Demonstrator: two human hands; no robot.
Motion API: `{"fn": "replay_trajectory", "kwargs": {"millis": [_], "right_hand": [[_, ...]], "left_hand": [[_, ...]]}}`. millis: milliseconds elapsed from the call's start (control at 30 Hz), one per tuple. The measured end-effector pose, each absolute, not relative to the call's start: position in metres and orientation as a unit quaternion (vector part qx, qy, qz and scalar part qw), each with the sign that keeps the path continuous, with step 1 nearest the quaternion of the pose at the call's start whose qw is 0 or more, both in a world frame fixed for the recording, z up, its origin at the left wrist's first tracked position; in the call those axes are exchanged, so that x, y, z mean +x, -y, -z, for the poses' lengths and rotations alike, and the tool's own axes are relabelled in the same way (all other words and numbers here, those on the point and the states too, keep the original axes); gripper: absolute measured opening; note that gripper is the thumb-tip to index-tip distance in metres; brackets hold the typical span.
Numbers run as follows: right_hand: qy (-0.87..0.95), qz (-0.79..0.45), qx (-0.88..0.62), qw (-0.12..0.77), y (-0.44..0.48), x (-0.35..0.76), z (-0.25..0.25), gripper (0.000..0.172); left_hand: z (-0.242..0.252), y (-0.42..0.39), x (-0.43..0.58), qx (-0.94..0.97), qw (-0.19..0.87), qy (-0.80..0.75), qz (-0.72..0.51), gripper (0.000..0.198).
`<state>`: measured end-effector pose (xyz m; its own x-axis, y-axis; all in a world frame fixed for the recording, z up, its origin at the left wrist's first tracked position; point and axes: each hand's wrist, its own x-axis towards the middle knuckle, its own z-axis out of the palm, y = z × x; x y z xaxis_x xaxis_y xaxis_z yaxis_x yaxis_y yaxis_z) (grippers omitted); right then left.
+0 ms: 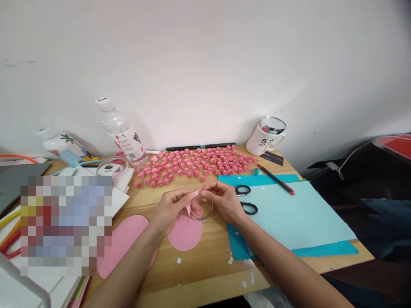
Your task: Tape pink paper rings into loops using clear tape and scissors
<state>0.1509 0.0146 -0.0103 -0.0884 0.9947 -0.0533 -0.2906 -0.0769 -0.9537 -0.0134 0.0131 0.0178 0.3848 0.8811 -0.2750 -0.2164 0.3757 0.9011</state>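
Both of my hands meet over the middle of the wooden table [205, 265], pinching one pink paper strip [194, 196] between them. My left hand [173, 207] grips its left part, and the strip curls down below the fingers. My right hand [223, 199] pinches the right end. Under the hands lie a pink paper circle [184, 234] and a thin metal ring [208, 214]. Beyond them, many small rolled pink paper roses [195, 164] are spread across the table.
Black-handled scissors [245, 199] lie on light blue paper sheets [295, 214] to the right, with a red pen [276, 179] and a white mug [266, 137] behind. Two plastic bottles [123, 132], a tape roll [111, 167] and a larger pink paper shape [122, 244] are on the left.
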Motion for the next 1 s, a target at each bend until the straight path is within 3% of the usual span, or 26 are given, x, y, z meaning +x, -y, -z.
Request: {"fn": "replay_trajectory", "kwargs": {"millis": [1000], "right_hand": [[0.446,-0.585,-0.412,0.538,-0.0139,0.1505,0.0112,0.019]], "left_hand": [[-0.0132,-0.0142,-0.0144,0.405,0.731,-0.392,-0.384,0.019]]}}
